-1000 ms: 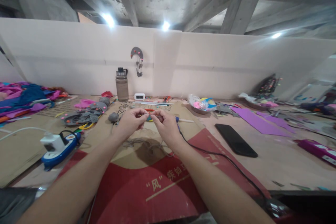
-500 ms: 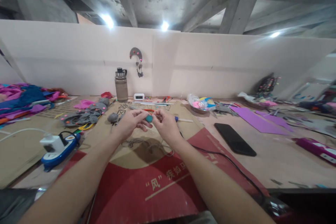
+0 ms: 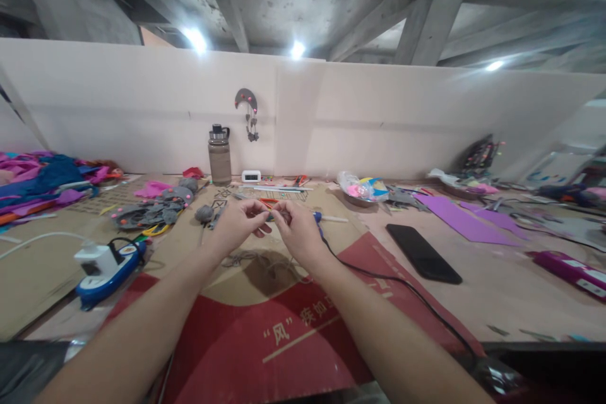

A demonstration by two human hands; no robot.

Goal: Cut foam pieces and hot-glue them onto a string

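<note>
My left hand [image 3: 239, 224] and my right hand [image 3: 299, 232] meet above the cardboard sheet [image 3: 265, 303], fingertips pinched together on a small teal piece [image 3: 271, 217] that is mostly hidden between them. Below the hands lies a tangle of twine [image 3: 255, 260]. A blue-tipped tool [image 3: 326, 218] lies just behind my right hand, its black cable [image 3: 402, 287] running to the lower right.
A blue power strip with a white charger [image 3: 105, 262] sits left. Grey felt pieces [image 3: 156, 208], a water bottle [image 3: 219, 154], a small white clock [image 3: 250, 175], a black phone [image 3: 423, 252], purple sheets [image 3: 466, 218] and a magenta box [image 3: 568, 265] lie around. A wall panel stands behind.
The teal piece, plainly showing between my fingers half a second ago, is now nearly covered as both hands close tighter together and sit slightly lower.
</note>
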